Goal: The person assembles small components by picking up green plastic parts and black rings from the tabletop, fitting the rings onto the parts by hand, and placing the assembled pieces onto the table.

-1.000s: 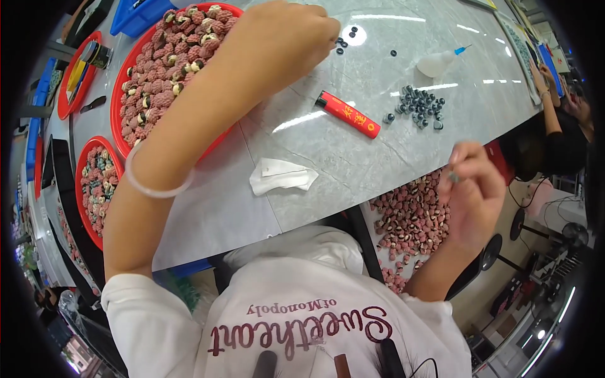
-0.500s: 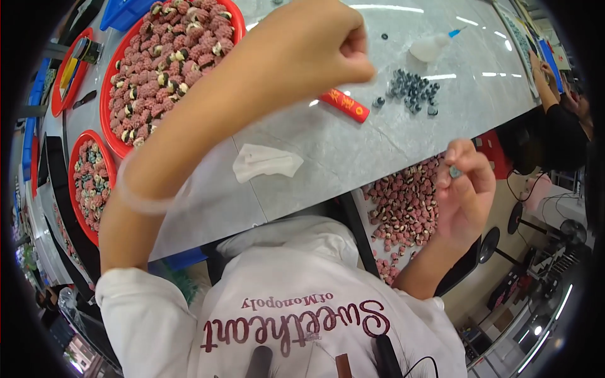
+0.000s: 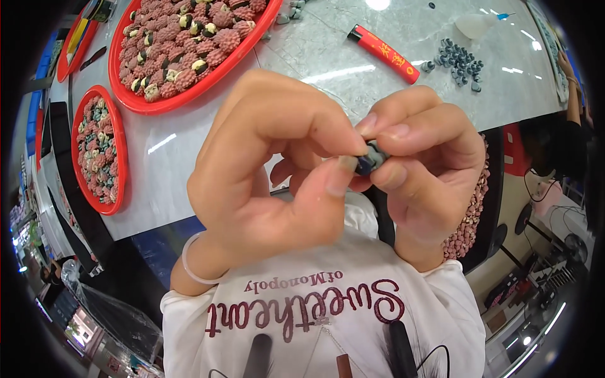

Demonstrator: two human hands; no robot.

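Note:
In front of my chest, both hands meet at one small piece. My left hand (image 3: 265, 170) pinches the piece's dark blue-black part (image 3: 363, 166) between thumb and forefinger. From the other side, my right hand (image 3: 432, 164) grips its grey-green part (image 3: 378, 153) with thumb and fingertips. The two parts touch each other; fingers hide much of them. Beyond my right hand lies a loose cluster of similar small dark pieces (image 3: 459, 62) on the grey table (image 3: 321, 57).
A big red tray (image 3: 189, 103) of pink ridged pieces stands at the far left, with a smaller red tray (image 3: 120, 148) nearer. A red tube (image 3: 387, 55) and a white squeeze bottle (image 3: 474, 26) lie farther off. Pink pieces (image 3: 467, 223) fill a low container at right. Another person's arm (image 3: 572, 94) shows at far right.
My left hand has come back from over the table to my right hand, which has moved left and inward. A dark part now shows against the grey-green one. The view has shifted.

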